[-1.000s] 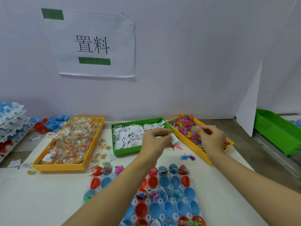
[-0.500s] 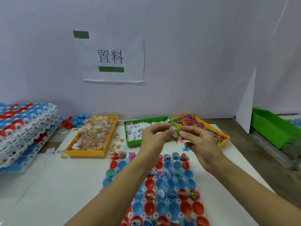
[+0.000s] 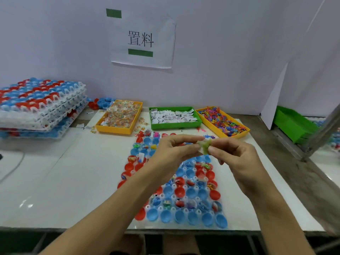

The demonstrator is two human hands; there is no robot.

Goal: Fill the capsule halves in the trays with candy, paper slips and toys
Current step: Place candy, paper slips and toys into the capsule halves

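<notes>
1. Capsule halves, red and blue glossy plastic cups [image 3: 191,192], sit mouth-up in a white moulded tray [image 3: 185,211] whose long axis runs away from the person on the white tabletop [image 3: 73,177]; some hold small items, others are bare.
2. Both hands pinch a small green, soft-looking toy [image 3: 204,145] above the tray's far end: left hand [image 3: 174,150] on its left side, right hand [image 3: 237,157] on its right.
3. Beyond lie a yellow plastic bin of wrapped candy [image 3: 119,118], a green bin of white paper slips [image 3: 173,117] and a yellow bin of spiky coloured toys [image 3: 223,122].
4. Filled trays [image 3: 40,105] are stacked far left.
</notes>
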